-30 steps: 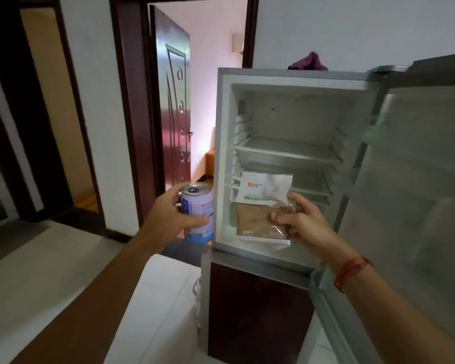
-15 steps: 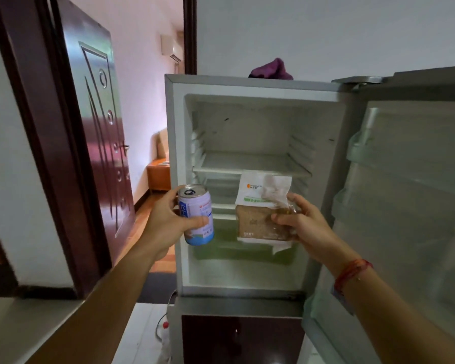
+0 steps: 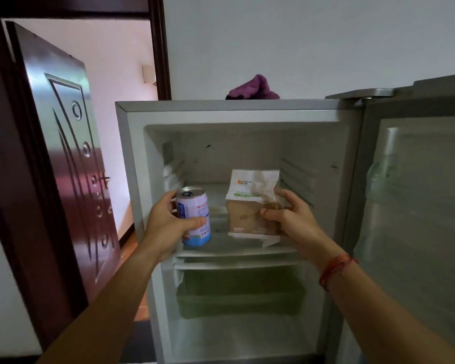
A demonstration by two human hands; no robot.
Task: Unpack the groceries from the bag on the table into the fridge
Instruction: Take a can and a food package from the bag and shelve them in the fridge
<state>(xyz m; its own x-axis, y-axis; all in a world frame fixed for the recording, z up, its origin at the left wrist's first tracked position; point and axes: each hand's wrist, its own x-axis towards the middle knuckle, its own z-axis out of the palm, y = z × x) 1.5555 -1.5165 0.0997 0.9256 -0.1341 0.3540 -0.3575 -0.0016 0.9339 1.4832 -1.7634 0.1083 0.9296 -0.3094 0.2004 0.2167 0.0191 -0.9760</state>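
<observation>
The fridge (image 3: 132, 179) stands open in front of me, its door (image 3: 418, 206) swung out to the right. My left hand (image 3: 166, 227) grips a blue and white drink can (image 3: 193, 215) upright, just inside the left edge of the opening, low over the upper shelf (image 3: 237, 249). My right hand (image 3: 292, 222) holds a clear bag of brown sliced bread (image 3: 250, 203) upright, its lower edge at the shelf's right half. The grocery bag and table are out of view.
A green-tinted crisper drawer (image 3: 239, 300) sits below the shelves. A purple cloth (image 3: 252, 88) lies on the fridge top. A dark red door (image 3: 69, 158) stands ajar at the left, close to the fridge's side.
I have stepped closer to the fridge, so it fills more of the view. Both hands have carried the can and the bread forward into the opening, down near the upper shelf.
</observation>
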